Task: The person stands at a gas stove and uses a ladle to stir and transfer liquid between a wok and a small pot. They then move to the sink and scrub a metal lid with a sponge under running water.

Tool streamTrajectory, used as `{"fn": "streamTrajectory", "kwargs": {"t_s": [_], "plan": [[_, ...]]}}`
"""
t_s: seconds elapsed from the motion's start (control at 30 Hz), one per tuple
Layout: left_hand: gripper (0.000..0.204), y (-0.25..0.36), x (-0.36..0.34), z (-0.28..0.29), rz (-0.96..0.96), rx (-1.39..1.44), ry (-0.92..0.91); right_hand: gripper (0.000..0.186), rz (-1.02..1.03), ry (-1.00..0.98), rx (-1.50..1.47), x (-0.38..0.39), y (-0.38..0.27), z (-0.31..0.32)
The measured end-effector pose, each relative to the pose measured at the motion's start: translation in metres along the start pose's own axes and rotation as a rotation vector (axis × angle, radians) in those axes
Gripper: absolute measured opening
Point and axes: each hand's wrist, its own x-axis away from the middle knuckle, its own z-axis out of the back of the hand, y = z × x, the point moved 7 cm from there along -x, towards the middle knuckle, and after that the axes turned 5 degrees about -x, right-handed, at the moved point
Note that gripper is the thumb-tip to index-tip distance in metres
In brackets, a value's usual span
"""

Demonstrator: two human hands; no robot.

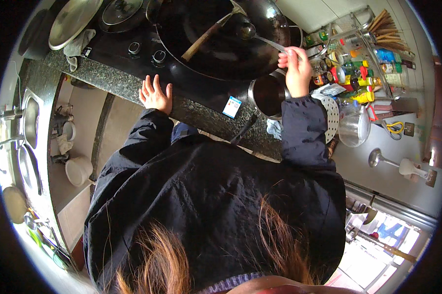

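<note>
My right hand [297,71] is closed round the handle of a metal spoon [267,40]. The spoon's bowl hangs over or in a large dark wok [226,62] on the black stove. A wooden-handled turner [208,40] lies across the wok, its metal end at the far side. My left hand [157,96] rests with fingers spread at the front edge of the stove, near two control knobs [158,56]. A small dark pot [267,93] sits between the wok and my right sleeve, with its dark handle pointing toward me.
Bottles and jars [353,71] crowd a rack on the right, beside bundled chopsticks [385,32]. Scissors [395,128] and a ladle [376,158] are at the far right. At the back left are a glass-lidded pan [120,12] and a grey cloth [78,46]. Sinks [32,122] line the left counter.
</note>
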Motion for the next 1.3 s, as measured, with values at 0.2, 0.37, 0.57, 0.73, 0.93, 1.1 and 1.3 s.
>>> {"fn": "streamTrajectory", "kwargs": {"t_s": [0.2,0.37,0.57,0.73,0.93,1.1,1.3], "plan": [[0.059,0.001,0.000,0.004,-0.007,0.011,0.023,0.020,0.167,-0.186,0.340,-0.032,0.017,-0.043],[0.059,0.000,0.000,0.003,0.000,0.008,0.013,0.024,0.050,-0.244,0.176,-0.026,0.026,-0.056],[0.059,0.001,0.000,0.002,0.004,-0.006,-0.007,0.027,-0.243,-0.164,-0.188,-0.010,0.032,-0.051],[0.059,0.001,0.001,0.003,0.004,0.001,-0.001,0.028,-0.354,-0.043,-0.345,0.009,0.021,-0.022],[0.059,0.002,0.001,0.002,-0.006,0.003,-0.023,0.027,-0.262,0.170,-0.373,0.046,-0.018,0.047],[0.059,0.002,0.001,0.001,-0.010,-0.007,0.027,0.027,-0.128,0.392,-0.332,0.094,-0.049,0.116],[0.058,0.001,0.002,-0.001,-0.022,-0.016,0.052,0.026,-0.157,0.483,-0.199,0.159,-0.042,0.156]]}}
